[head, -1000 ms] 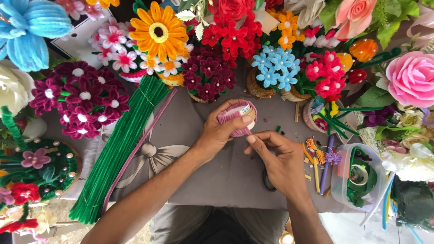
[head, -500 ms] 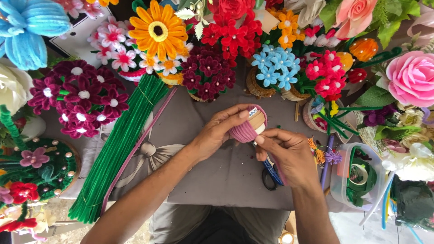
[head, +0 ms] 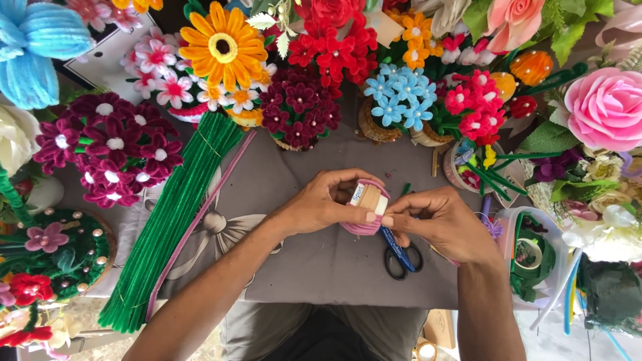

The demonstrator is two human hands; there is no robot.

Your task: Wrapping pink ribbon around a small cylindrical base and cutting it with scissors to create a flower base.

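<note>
At the desk's left edge, a pot of dark magenta flowers (head: 110, 148) is seen, and beside it a long bundle of green pipe cleaners (head: 175, 217) is laid slantwise toward the near left corner, with a single pink pipe cleaner (head: 200, 220) lying along its right side. The desk (head: 307, 261) is covered by a grey cloth. Along the far edge, an orange daisy (head: 223, 47), red flowers (head: 334, 50) and small blue flowers (head: 400, 93) are ranged. Near the middle of the desk, a small roll wound in pink pipe cleaner (head: 364, 207) is held off the cloth by the left hand (head: 321, 204), whose fingers are curled closed around it. The roll's right side is touched by the right hand (head: 445, 224), its fingers pinched narrow at the pink winding; what lies between them cannot be told. Blue-handled scissors (head: 400, 253) are partly hidden beneath the hands. Toward the right edge, a clear plastic tub (head: 535, 261) of green material is set, with a large pink rose (head: 605, 107) at the far right corner.
</note>
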